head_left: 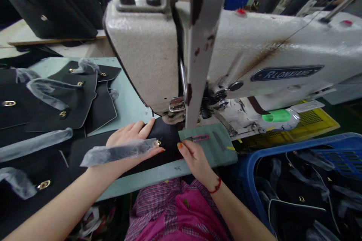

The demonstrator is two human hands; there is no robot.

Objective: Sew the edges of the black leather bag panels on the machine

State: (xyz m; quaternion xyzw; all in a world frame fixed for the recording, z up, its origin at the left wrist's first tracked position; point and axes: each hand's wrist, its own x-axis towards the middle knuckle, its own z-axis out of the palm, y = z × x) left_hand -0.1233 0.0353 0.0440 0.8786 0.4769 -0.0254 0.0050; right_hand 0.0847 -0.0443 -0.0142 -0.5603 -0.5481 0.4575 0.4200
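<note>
Panel (166, 131) sits beneath your sewing machine (144, 52), apparently unfinished, your left hand (128, 147) spread flat on it, right hand (195, 159) pinching its edge, more panels (77, 99) left of the machine seemingly waiting.

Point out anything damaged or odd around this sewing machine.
Wear on the sewing machine: a brown stain streaks its white side, and the upright grey bar has dark patches, as if paint had chipped. The black panel under the left hand shows no obvious damage.
</note>
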